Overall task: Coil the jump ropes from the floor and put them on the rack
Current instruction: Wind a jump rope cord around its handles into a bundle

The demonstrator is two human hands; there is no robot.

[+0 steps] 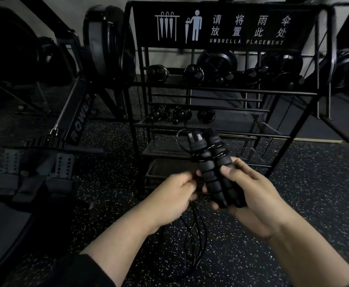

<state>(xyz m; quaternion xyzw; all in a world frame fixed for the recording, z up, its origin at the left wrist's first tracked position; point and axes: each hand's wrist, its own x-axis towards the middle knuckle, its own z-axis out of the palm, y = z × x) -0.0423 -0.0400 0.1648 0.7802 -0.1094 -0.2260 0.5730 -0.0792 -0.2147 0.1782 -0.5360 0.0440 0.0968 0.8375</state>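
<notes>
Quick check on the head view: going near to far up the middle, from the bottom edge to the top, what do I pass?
Loose rope cord on the floor → left hand and right hand holding the paired jump rope handles → coiled ropes on the lower shelf → coiled ropes on the upper shelf → umbrella placement sign.

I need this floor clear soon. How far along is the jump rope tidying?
Done: several coiled ropes already sit on the rack shelves. In hand: the right hand grips a pair of foam handles with cord wound round them, and the left hand holds the cord. Left: the loose cord hanging below needs wrapping, then shelving.
</notes>
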